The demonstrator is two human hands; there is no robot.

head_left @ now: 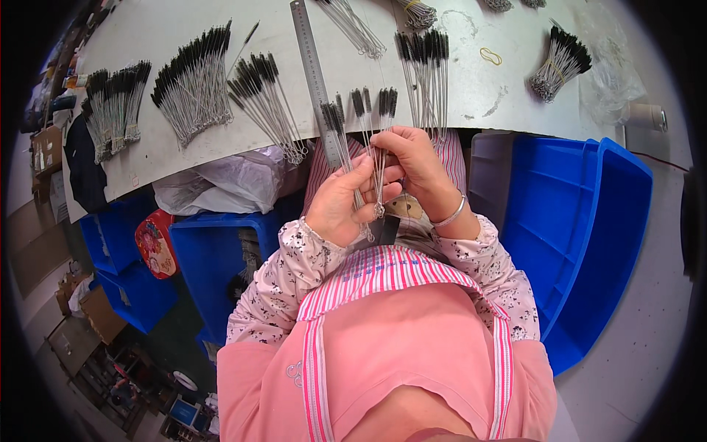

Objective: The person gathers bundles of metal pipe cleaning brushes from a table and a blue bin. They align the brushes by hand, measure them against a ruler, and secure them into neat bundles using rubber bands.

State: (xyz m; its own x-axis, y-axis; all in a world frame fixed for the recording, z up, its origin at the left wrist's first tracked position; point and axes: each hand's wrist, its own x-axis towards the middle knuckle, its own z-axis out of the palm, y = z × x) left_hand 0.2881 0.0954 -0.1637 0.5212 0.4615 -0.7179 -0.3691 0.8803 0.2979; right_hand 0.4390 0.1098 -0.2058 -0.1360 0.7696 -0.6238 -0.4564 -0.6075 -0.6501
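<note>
At the table's near edge, my left hand (340,202) is closed around a few thin tube brushes (333,116) with black bristle tips and twisted wire handles ending in loops. My right hand (418,162) pinches more of these tube brushes (387,103) at their handles, bristles pointing away from me. Between the two lots stand a couple of brushes (361,103); which hand grips them I cannot tell. The fingers of both hands nearly meet around the wires. Just beyond, a bundle of brushes (272,103) lies left and another (427,74) right.
A steel ruler (309,62) lies across the white table (486,96). Larger brush heaps (195,88) spread leftward, a tied bundle (560,66) rests at right, and a yellow rubber band (490,56) is nearby. Blue bins (567,221) flank me, with a plastic bag (221,180) at left.
</note>
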